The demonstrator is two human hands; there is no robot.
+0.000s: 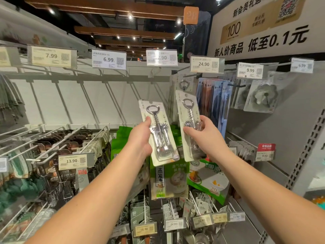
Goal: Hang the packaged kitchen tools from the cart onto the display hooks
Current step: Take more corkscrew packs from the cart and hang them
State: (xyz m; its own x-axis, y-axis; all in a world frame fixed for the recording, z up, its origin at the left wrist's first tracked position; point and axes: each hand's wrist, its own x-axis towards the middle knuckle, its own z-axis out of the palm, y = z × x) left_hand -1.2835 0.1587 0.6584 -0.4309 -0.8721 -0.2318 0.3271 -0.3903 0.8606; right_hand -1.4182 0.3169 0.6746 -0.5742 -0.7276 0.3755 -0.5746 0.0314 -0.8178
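Two carded corkscrews raised toward the hooks.
Left hand [143,138] gripping one corkscrew pack [159,132]; right hand [204,134] pinching the other pack [189,124], arms outstretched.

Two bare forearms reach in from the bottom edge of the view, one from the left corner and one from the right. No sleeves show anywhere along them. The wrists carry no watch, band or bracelet. The left hand [141,138] and the right hand [206,136] are bare too, without gloves. The visible fingers have no rings, and the nails look short and plain.
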